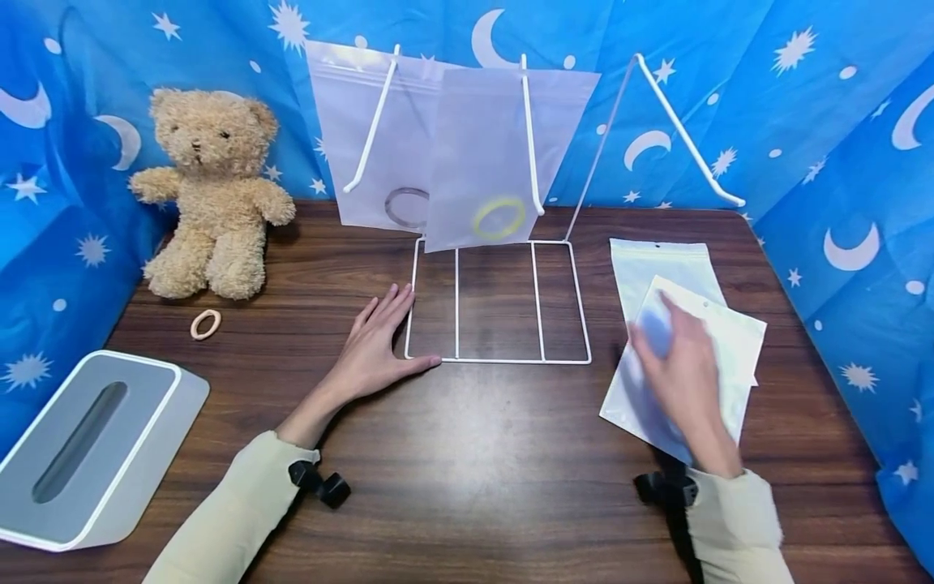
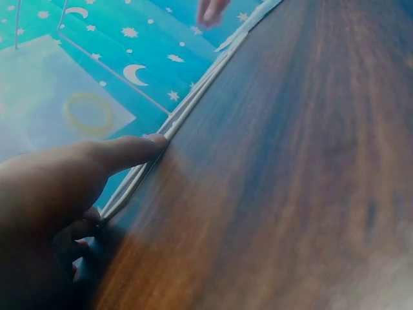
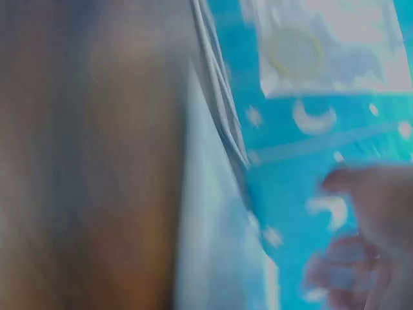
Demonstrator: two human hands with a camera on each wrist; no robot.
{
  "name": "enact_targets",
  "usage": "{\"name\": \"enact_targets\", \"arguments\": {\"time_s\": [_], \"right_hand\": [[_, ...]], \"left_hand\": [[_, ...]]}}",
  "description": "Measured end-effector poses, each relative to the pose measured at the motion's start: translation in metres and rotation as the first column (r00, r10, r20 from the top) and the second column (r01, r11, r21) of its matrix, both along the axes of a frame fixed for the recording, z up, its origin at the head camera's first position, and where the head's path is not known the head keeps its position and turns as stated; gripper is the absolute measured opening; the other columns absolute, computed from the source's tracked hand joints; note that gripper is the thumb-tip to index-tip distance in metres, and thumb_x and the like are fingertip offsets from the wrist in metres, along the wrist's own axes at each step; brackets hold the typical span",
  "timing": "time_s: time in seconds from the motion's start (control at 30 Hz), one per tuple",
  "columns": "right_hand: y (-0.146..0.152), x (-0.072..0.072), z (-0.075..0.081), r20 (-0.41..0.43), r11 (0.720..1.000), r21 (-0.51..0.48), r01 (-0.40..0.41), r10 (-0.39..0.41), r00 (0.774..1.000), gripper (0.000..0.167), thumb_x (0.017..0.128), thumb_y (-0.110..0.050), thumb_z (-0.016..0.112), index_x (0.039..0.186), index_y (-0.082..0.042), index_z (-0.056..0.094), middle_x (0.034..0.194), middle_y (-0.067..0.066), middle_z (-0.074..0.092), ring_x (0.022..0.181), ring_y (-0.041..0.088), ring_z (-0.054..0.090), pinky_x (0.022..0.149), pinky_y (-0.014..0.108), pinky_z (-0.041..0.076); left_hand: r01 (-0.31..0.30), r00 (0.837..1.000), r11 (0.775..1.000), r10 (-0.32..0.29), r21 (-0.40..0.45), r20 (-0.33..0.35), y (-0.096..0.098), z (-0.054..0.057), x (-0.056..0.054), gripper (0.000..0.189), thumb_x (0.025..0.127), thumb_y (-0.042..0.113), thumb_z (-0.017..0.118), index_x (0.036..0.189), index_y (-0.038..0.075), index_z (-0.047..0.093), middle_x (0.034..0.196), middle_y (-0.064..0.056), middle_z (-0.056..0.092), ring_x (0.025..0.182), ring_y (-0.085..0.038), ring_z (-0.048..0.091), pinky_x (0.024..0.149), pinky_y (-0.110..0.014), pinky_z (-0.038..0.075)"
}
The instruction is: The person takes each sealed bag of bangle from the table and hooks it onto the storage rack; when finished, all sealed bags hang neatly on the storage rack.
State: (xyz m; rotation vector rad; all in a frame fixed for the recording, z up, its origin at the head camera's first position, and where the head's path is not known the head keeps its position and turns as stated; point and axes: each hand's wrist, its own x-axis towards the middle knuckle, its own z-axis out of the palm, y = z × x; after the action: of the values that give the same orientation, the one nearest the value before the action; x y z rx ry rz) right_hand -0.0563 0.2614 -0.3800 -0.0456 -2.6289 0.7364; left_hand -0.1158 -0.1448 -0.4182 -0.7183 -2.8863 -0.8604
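Note:
My left hand [image 1: 375, 349] rests at the left front corner of a white wire display rack [image 1: 499, 362], fingers spread along its side and the thumb [image 2: 132, 152] touching the front bar. Two frosted zip bags hang from the rack's left and middle hooks: one [image 1: 343, 113] shows a dark ring inside, the other [image 1: 477, 146] a yellow ring. The right hook [image 1: 686, 134] holds nothing. My right hand [image 1: 686, 369], blurred, is over several overlapping white zip bags [image 1: 737, 328] lying right of the rack. Its fingers are loosely bent with nothing visible in them. A bluish patch shows by its thumb.
At the back left a teddy bear [image 1: 219, 195] sits against the blue star-and-moon curtain [image 1: 824, 203]. A small pale ring [image 1: 195, 326] lies before it on the wooden table [image 1: 496, 470]. A grey-topped tissue box [image 1: 139, 405] stands at the left front.

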Motion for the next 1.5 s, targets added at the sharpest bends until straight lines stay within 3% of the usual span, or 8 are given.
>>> {"name": "enact_targets", "arguments": {"time_s": [0.07,0.27,0.47,0.67,0.93,1.2,1.37,1.5], "right_hand": [[0.021,0.007,0.009,0.131,0.985,0.018,0.172,-0.173,0.976,0.068,0.094,-0.03,0.062,0.146,0.007,0.037,0.129,0.037,0.05,0.114,0.055,0.044,0.094,0.063,0.032],[0.063,0.022,0.018,0.554,0.925,0.191,0.328,-0.377,0.742,0.108,0.09,-0.058,0.057,0.144,0.022,0.009,0.12,0.052,0.029,0.108,0.065,0.028,0.094,0.069,0.023],[0.069,0.024,0.018,0.572,0.896,0.224,0.383,-0.439,0.693,0.121,0.081,-0.073,0.058,0.14,0.023,0.013,0.117,0.051,0.028,0.104,0.06,0.029,0.091,0.068,0.026],[0.067,0.023,0.014,0.482,0.881,0.183,0.436,-0.467,0.741,0.111,0.079,-0.064,0.069,0.134,0.021,0.024,0.112,0.045,0.029,0.104,0.057,0.029,0.089,0.065,0.027],[0.06,0.023,0.016,0.35,0.895,-0.08,0.44,-0.388,0.853,0.043,0.089,-0.013,0.069,0.122,0.008,0.051,0.129,0.035,0.034,0.113,0.052,0.037,0.092,0.065,0.03],[0.059,0.02,0.017,0.285,0.925,-0.169,0.34,-0.285,0.915,0.033,0.095,-0.028,0.064,0.125,-0.015,0.07,0.109,0.017,0.066,0.094,0.024,0.047,0.067,0.032,0.034],[0.047,0.019,0.021,0.043,0.914,-0.373,0.159,-0.154,0.987,0.039,0.09,-0.021,0.073,0.128,-0.021,0.068,0.128,0.004,0.063,0.111,0.012,0.055,0.09,0.02,0.041],[0.032,0.024,0.038,-0.237,0.835,-0.54,-0.106,-0.03,0.971,0.043,0.084,0.002,0.074,0.126,-0.003,0.066,0.123,0.012,0.065,0.094,0.014,0.062,0.074,0.017,0.045]], "left_hand": [[0.003,1.0,1.0,-0.003,-0.002,0.0,0.002,0.0,-0.001,0.105,0.079,0.067,0.068,0.153,0.002,0.029,0.16,-0.009,0.025,0.148,-0.024,0.013,0.117,-0.047,0.007],[0.002,1.0,1.0,-0.002,-0.002,-0.014,0.003,-0.002,-0.001,0.106,0.078,0.066,0.069,0.153,0.003,0.029,0.159,-0.009,0.025,0.148,-0.024,0.014,0.117,-0.047,0.007],[-0.005,1.0,1.0,0.005,-0.005,-0.017,0.002,-0.002,-0.001,0.108,0.077,0.068,0.069,0.154,0.005,0.028,0.159,-0.01,0.025,0.148,-0.024,0.014,0.117,-0.046,0.007],[-0.01,1.0,1.0,0.01,-0.009,-0.008,0.003,-0.003,0.0,0.108,0.077,0.069,0.068,0.154,0.005,0.028,0.159,-0.008,0.025,0.148,-0.023,0.013,0.117,-0.046,0.006],[-0.015,1.0,1.0,0.015,-0.01,-0.009,0.002,-0.002,0.002,0.106,0.078,0.068,0.068,0.153,0.004,0.03,0.159,-0.008,0.026,0.148,-0.023,0.014,0.117,-0.045,0.006],[-0.018,1.0,1.0,0.018,-0.018,-0.009,0.0,-0.004,0.002,0.106,0.078,0.069,0.067,0.154,0.005,0.029,0.16,-0.007,0.025,0.148,-0.022,0.013,0.117,-0.046,0.007],[-0.008,1.0,1.0,0.007,-0.021,-0.013,0.0,-0.004,0.001,0.106,0.079,0.069,0.066,0.154,0.005,0.028,0.16,-0.007,0.023,0.148,-0.023,0.013,0.117,-0.046,0.008],[-0.007,1.0,1.0,0.006,-0.017,-0.018,0.0,-0.004,0.001,0.106,0.079,0.068,0.067,0.154,0.004,0.028,0.16,-0.007,0.023,0.148,-0.023,0.014,0.117,-0.045,0.007]]}}
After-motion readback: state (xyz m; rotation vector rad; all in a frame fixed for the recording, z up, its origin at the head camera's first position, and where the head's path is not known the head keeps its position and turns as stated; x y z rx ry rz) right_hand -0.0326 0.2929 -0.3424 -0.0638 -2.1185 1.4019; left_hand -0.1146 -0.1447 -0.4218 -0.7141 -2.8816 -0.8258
